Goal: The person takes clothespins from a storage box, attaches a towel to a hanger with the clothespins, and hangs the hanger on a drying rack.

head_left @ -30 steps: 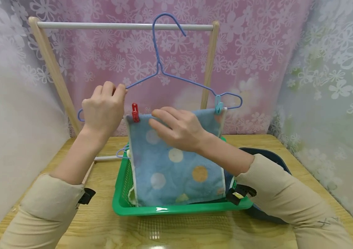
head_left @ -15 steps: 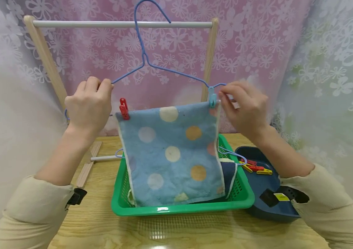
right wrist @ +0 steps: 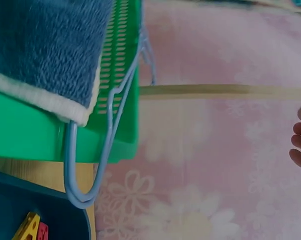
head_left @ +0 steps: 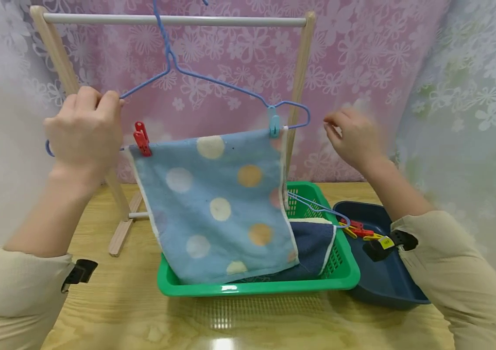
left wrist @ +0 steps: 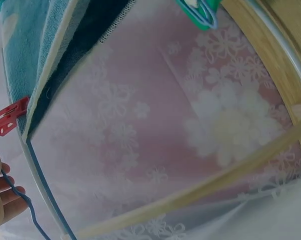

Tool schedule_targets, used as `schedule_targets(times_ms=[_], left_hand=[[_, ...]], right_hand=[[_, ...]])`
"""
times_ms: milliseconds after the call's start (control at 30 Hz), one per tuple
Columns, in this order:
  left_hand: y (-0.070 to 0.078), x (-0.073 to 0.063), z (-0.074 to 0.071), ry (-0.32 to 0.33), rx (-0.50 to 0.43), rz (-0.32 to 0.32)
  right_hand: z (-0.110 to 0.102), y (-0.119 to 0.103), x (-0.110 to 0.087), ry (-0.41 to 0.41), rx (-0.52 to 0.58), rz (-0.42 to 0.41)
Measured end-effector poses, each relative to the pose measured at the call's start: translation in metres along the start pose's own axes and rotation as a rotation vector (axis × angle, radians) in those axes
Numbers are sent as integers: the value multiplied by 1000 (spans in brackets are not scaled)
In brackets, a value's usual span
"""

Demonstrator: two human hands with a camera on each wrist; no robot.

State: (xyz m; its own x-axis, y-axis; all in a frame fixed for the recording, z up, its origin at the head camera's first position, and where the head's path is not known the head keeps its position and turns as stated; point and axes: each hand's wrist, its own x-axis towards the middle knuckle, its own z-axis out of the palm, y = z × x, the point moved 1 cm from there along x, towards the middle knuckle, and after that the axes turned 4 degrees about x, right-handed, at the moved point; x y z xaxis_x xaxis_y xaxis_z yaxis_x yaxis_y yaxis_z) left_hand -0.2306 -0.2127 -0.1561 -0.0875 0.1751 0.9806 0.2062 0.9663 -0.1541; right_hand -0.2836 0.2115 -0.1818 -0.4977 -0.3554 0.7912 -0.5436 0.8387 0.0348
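My left hand (head_left: pixel 83 131) grips the left arm of a blue wire clothes hanger (head_left: pixel 221 83), whose hook runs out of the top of the head view. A light blue towel (head_left: pixel 226 187) with white and orange dots hangs from the hanger's lower bar, sloping down to the left. Near its left corner sits a red clothespin (head_left: pixel 142 139); a pale blue clothespin (head_left: pixel 274 122) clips its right corner. In the left wrist view, fingers (left wrist: pixel 9 197) curl at the blue wire. My right hand (head_left: pixel 354 138) hovers right of the hanger, loosely curled and holding nothing.
Beneath the towel stands a green basket (head_left: pixel 348 277) with a dark blue cloth (head_left: pixel 315 245) and spare hangers (head_left: pixel 317 206). A navy tub (head_left: pixel 394 277) with red and yellow clothespins (head_left: pixel 363 232) is at its right. Behind rises a wooden rack with a white rail (head_left: pixel 230 21).
The hanger and towel have moved left and up with my left hand. My right hand went from the towel's front to the hanger's right end, then came away from it.
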Motion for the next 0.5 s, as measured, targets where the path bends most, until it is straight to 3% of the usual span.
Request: schedule_targets(times_ms=[67,167,367,500], left_hand=[[-8,0,-1,7,14,-5],[-19,0,-4,-2,27,-14],[-34,1,-8,-46,41,-20],[-44,1,-8,-68,69,-32]], right_hand=[[12,1,2,-31,-39,-112],[28,-1,7,-101,-90,-210],[50,-8,13,-227,-98,-234],[54,-11,15,-310,-123,-196]])
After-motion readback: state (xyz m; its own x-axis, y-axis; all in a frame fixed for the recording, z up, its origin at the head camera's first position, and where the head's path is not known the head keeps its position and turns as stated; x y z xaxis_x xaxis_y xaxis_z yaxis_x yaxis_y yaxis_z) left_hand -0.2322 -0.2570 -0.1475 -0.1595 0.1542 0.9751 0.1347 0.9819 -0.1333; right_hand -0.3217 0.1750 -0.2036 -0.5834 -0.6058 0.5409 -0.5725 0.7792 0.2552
